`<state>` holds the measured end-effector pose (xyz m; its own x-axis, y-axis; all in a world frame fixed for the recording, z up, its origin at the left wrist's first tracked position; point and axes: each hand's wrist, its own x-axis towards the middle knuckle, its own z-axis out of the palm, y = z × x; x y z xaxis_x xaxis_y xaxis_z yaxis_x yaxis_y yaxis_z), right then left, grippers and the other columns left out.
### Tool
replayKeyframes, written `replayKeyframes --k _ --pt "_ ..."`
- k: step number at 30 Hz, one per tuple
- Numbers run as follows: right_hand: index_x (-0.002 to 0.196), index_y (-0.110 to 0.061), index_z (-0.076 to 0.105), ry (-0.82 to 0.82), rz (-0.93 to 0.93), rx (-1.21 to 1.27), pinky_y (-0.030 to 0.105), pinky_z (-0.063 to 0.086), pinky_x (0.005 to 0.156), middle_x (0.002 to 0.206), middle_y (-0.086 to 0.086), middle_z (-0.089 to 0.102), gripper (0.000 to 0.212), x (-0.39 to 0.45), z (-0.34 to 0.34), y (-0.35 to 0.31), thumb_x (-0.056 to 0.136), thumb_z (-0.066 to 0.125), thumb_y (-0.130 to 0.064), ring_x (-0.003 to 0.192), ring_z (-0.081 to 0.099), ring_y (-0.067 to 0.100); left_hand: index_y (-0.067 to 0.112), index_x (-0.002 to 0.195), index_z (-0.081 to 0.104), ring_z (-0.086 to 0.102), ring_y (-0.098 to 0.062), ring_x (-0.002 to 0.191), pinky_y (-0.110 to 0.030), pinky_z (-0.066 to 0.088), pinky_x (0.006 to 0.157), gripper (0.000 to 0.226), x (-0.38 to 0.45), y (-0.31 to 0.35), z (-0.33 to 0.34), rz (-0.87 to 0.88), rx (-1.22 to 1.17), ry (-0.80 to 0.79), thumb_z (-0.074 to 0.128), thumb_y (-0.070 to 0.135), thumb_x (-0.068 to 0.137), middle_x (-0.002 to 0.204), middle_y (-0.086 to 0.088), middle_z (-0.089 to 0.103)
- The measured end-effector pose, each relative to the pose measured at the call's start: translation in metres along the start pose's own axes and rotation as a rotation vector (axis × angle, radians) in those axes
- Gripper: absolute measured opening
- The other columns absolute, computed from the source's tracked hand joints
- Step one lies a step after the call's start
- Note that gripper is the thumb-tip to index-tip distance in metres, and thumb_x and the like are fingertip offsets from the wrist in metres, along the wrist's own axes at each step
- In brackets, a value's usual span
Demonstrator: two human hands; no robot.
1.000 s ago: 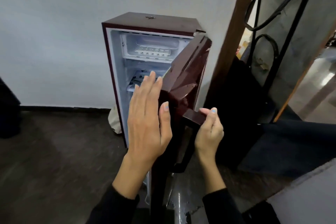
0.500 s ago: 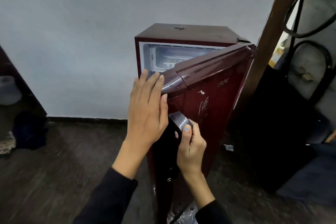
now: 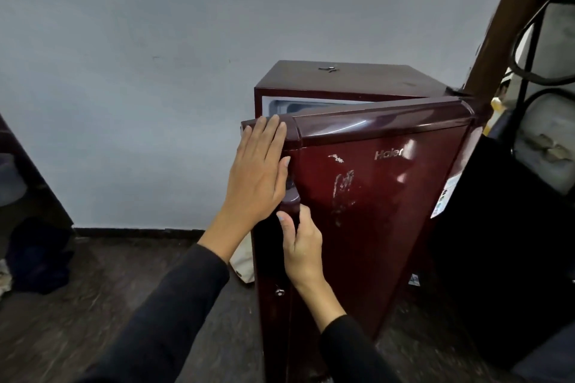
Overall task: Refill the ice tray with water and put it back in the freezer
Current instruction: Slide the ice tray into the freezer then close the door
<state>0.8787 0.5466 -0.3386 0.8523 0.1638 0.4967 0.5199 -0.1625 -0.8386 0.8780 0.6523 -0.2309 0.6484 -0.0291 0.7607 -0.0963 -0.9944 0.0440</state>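
One head-worn camera looks forward and down from close range at the fridge door [image 3: 373, 196] and the wall [image 3: 124, 71] behind

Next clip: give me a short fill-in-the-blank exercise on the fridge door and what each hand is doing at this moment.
1. The maroon fridge door is not fully shut; a narrow ____ shows the white interior.
2. The left hand lies ____ against the door's top corner.
3. The right hand curls round the door's ____.
4. The brand lettering reads ____.

Missing words: gap; flat; handle; Haier

Fridge [image 3: 342, 84] against wall [image 3: 124, 71]
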Motion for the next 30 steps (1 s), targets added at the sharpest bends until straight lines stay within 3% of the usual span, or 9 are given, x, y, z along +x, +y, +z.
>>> replayKeyframes --k 2,6,10,17,30 --pt "0.108 -0.014 0.056 -0.043 0.027 -0.017 0.027 0.051 0.073 0.092 -0.004 0.066 0.04 0.017 0.011 0.004 0.093 0.043 -0.049 0.083 0.063 0.011 0.004 0.147 0.03 0.015 -0.027 0.146 -0.039 0.006 0.121 0.052 0.009 -0.014 0.012 -0.015 -0.004 -0.015 0.03 0.027 0.099 0.155 -0.013 0.026" --pt "0.106 -0.008 0.054 -0.102 0.061 -0.048 0.028 0.045 0.069 0.085 -0.006 0.059 0.042 0.047 0.028 0.011 0.093 0.046 -0.047 0.078 0.056 0.011 0.003 0.147 0.028 0.013 -0.029 0.146 -0.038 0.003 0.12 0.055 0.028 -0.039 0.033 -0.033 -0.01 -0.036 0.026 0.029 0.099 0.156 -0.014 0.025" --pt "0.097 -0.013 0.052 -0.142 0.082 -0.101 0.029 0.042 0.063 0.076 -0.007 0.055 0.025 0.073 0.041 0.018 0.096 0.051 -0.038 0.071 0.053 0.014 0.002 0.147 0.026 0.012 -0.03 0.147 -0.039 0.004 0.12 0.057 0.045 -0.055 0.05 -0.043 -0.023 -0.065 0.023 0.032 0.098 0.156 -0.015 0.023" --pt "0.112 -0.004 0.055 -0.151 0.096 -0.157 0.027 0.04 0.065 0.08 -0.001 0.056 0.034 0.107 0.06 0.027 0.096 0.053 -0.033 0.072 0.051 0.014 0.003 0.149 0.021 0.007 -0.028 0.148 -0.036 0.001 0.119 0.06 0.068 -0.082 0.075 -0.031 -0.044 -0.114 0.02 0.033 0.098 0.158 -0.014 0.017" --pt "0.119 -0.003 0.054 -0.17 0.141 -0.189 0.025 0.042 0.073 0.093 0.002 0.059 0.029 0.136 0.073 0.032 0.096 0.054 -0.022 0.084 0.055 0.015 0.003 0.15 0.013 0.001 -0.028 0.148 -0.039 0.005 0.121 0.058 0.092 -0.106 0.102 -0.027 -0.066 -0.17 0.031 0.028 0.1 0.159 -0.014 0.009"
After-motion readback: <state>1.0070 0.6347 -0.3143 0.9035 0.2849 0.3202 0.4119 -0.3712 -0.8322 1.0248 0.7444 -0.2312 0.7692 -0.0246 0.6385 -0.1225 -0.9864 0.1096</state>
